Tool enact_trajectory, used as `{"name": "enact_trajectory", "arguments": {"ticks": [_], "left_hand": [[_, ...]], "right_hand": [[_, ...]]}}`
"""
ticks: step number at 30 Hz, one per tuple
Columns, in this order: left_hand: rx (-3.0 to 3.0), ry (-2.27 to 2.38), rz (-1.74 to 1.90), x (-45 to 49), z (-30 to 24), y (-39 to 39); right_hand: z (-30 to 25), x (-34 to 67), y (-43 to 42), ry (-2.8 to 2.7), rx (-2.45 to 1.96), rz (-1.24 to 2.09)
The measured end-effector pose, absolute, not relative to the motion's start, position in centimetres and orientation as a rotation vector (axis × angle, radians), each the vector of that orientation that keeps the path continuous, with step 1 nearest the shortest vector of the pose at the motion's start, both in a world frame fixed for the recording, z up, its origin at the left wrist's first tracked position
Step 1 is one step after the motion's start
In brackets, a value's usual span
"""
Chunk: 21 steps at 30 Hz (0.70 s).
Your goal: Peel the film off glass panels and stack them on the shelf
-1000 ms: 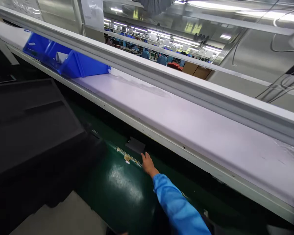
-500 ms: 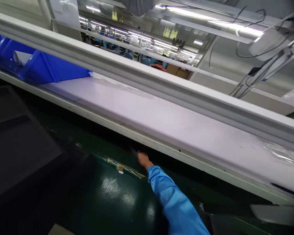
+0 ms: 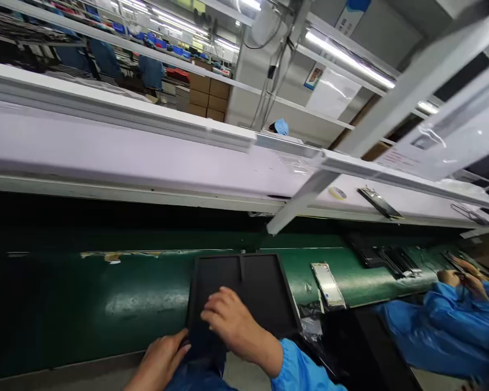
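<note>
A black flat tray [image 3: 250,279] with a central groove lies on the green conveyor belt [image 3: 106,293] right in front of me. My right hand [image 3: 232,323] rests on the tray's near part, fingers curled down onto it. My left hand [image 3: 161,361] grips the tray's near left corner at the belt's front edge, fingers wrapped against it. Both sleeves are blue.
A silver phone-like panel [image 3: 328,283] lies on the belt right of the tray, with black parts [image 3: 385,260] farther right. A co-worker's hands and blue sleeves [image 3: 452,315] are at the right. A white shelf [image 3: 146,157] runs above the belt, carrying a tape roll [image 3: 337,193].
The view swung right along the line. My right hand came back from its far reach across the belt onto a black tray in front of me, and my left hand came into view.
</note>
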<state>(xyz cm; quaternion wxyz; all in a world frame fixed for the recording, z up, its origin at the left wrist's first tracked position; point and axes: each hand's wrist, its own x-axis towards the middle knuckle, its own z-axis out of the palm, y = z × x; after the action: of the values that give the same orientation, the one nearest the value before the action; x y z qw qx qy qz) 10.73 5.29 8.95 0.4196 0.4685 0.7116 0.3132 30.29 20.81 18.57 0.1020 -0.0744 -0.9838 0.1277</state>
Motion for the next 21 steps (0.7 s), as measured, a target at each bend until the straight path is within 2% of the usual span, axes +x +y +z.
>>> {"name": "enact_trajectory", "arguments": {"ticks": [4,6,8,13,17,21], "left_hand": [[0.755,1.457,1.126,20.3,8.5,9.5],[0.537,1.340,1.247,24.9,8.3,12.1],[0.413,1.252,1.324,29.0,7.8,14.6],[0.472,1.310,1.298,33.3,5.9,17.8],[0.505,1.503,1.245,32.2,4.2,16.7],[0.523,1.571,1.123,31.1,3.1,14.1]], "right_hand": [[13.3,41.4,21.1,-2.172,-1.051,0.813],[8.7,45.2,20.8,-1.870,-1.251,1.123],[4.4,47.8,21.1,-1.661,-1.313,1.296],[-1.0,50.8,27.3,-1.512,-1.410,1.237],[-1.1,51.2,33.7,-1.723,-1.542,1.010],[-0.3,49.7,36.5,-1.915,-1.599,0.978]]}}
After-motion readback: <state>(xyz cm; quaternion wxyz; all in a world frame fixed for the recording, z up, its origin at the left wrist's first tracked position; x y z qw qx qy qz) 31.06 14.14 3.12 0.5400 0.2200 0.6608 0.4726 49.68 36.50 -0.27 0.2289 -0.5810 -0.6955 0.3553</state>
